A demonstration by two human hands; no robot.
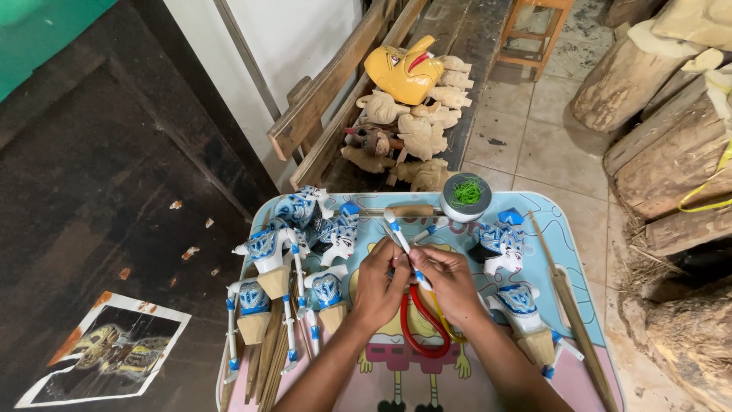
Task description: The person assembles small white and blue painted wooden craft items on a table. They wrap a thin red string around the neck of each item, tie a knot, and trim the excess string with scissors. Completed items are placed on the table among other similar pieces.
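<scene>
My left hand [379, 284] and my right hand [451, 282] meet over the middle of a small pale-blue and pink table [572, 252] with a cartoon print. Together they hold a thin white puppet arm with blue bands [404, 248], which slants up to the left from between my fingers. Red-handled scissors [424, 328] lie on the table just under my hands. Several white-and-blue painted puppet figures [293, 244] with wooden bases lie to the left, two more puppet figures [507, 267] to the right.
A grey round tub with green thread [466, 195] stands at the table's far edge beside a wooden-handled tool [408, 210]. Unpainted carved wooden heads [415, 130] and a yellow mask [402, 72] rest behind. Logs [671, 145] are stacked at right. A printed picture [107, 351] lies on the floor at left.
</scene>
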